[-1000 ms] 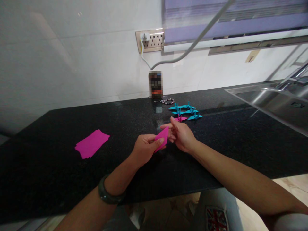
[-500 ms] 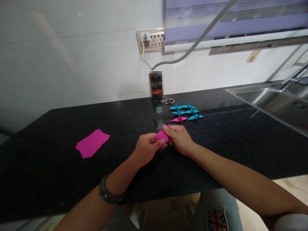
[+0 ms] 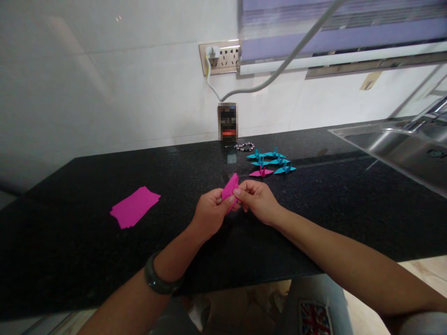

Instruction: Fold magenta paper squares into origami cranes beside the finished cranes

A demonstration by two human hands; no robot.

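A partly folded piece of pink origami paper (image 3: 229, 188) is held up between both hands, above the black countertop. My left hand (image 3: 211, 211) pinches its lower left part, thumb across the front. On its right edge, my right hand (image 3: 257, 199) grips with thumb and index finger. The fingers behind the paper are partly hidden. Just beyond the hands stand a pink paper crane (image 3: 261, 172) and several blue paper cranes (image 3: 279, 161). To the left lies a stack of pink paper sheets (image 3: 135, 207).
A phone-like object (image 3: 228, 122), blurred out, leans on the wall behind a beaded bracelet (image 3: 245, 147). At the right, a steel sink (image 3: 415, 149) is set into the black countertop (image 3: 87, 186). A grey cable (image 3: 275, 74) hangs in front of the wall socket (image 3: 226, 58).
The pink paper in my hands has turned and now looks narrower, with a point upward. My right thumb has shifted lower along its right edge.
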